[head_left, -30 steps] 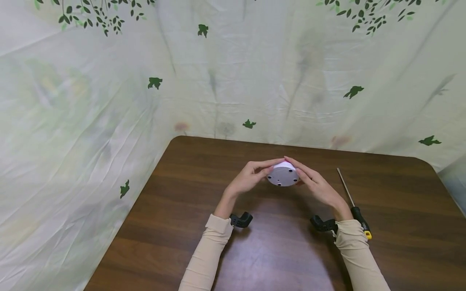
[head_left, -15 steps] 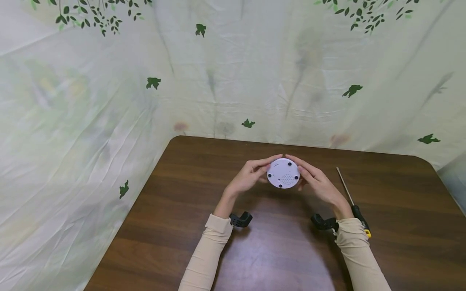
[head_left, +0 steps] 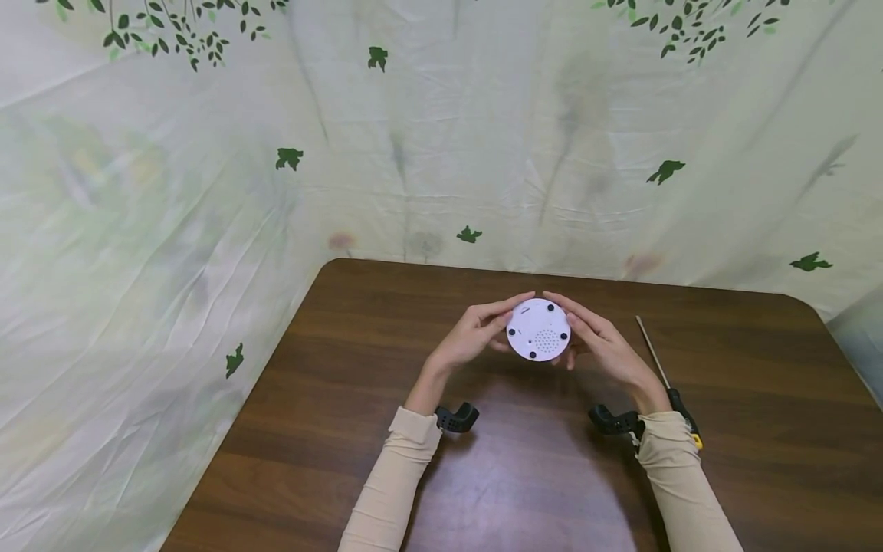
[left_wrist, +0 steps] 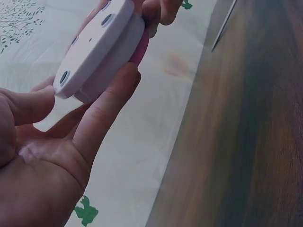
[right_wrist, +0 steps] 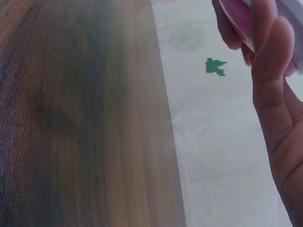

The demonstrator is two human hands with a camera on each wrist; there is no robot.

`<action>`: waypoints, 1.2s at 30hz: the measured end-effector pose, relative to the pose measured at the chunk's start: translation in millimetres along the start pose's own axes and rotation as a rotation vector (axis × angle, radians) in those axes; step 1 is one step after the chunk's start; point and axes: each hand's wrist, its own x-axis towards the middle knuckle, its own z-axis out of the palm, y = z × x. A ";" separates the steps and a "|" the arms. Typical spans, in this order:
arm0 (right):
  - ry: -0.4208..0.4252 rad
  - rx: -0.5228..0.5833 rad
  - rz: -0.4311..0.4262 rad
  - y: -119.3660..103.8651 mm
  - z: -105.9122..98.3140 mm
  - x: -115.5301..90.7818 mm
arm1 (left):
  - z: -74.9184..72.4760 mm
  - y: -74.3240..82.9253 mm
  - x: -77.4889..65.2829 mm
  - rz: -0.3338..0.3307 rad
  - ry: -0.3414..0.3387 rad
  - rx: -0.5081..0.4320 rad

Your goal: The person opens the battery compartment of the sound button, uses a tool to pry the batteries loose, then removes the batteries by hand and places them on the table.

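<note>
A round white device (head_left: pixel 539 330) with several dark dots near its rim and a patch of small holes is held above the table, its flat face toward the head camera. My left hand (head_left: pixel 472 333) grips its left edge between thumb and fingers; my right hand (head_left: pixel 607 349) grips the right edge the same way. In the left wrist view the device (left_wrist: pixel 102 47) appears edge-on, with a pink part on its far side. Part of that pink side also shows past the right hand's fingers (right_wrist: pixel 270 61) in the right wrist view.
To the right, a screwdriver (head_left: pixel 679 406) with a black and yellow handle lies on the brown wooden table (head_left: pixel 297 445), partly behind the right sleeve. A pale cloth (head_left: pixel 510 138) with leaf prints hangs behind the table. Each wrist carries a black mount (head_left: pixel 457 417).
The device has tilted so that its flat face turns more fully toward the head camera. Both hands keep hold of it and have barely shifted. The screwdriver lies still.
</note>
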 end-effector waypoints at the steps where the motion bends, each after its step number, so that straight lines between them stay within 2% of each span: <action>1: -0.007 0.013 0.001 0.3 -0.5 0.0 | 0.1 0.2 0.0 -0.004 0.006 -0.002; 5: -0.043 0.058 0.006 0.9 -2.5 -0.9 | 0.1 1.4 0.0 -0.025 0.020 -0.033; 9: -0.077 0.076 0.002 1.0 -3.2 -3.5 | -0.6 3.3 -0.9 -0.046 0.008 -0.077; 15: -0.108 0.129 0.004 1.1 -1.8 -5.0 | -2.4 6.0 -2.1 -0.067 -0.050 -0.126; 23: -0.078 0.150 -0.008 4.7 -3.0 -4.4 | -5.6 8.7 -6.0 -0.052 -0.149 -0.200; 29: -0.072 0.173 -0.033 6.0 -3.6 -3.7 | -7.5 7.2 -7.2 0.053 -0.185 -0.141; 32: -0.077 0.179 -0.036 5.2 -2.2 -2.9 | -5.8 5.7 -5.3 0.095 -0.158 -0.062; 36: -0.070 0.167 -0.023 2.3 0.6 -2.8 | -2.2 3.9 -2.9 0.094 -0.110 0.026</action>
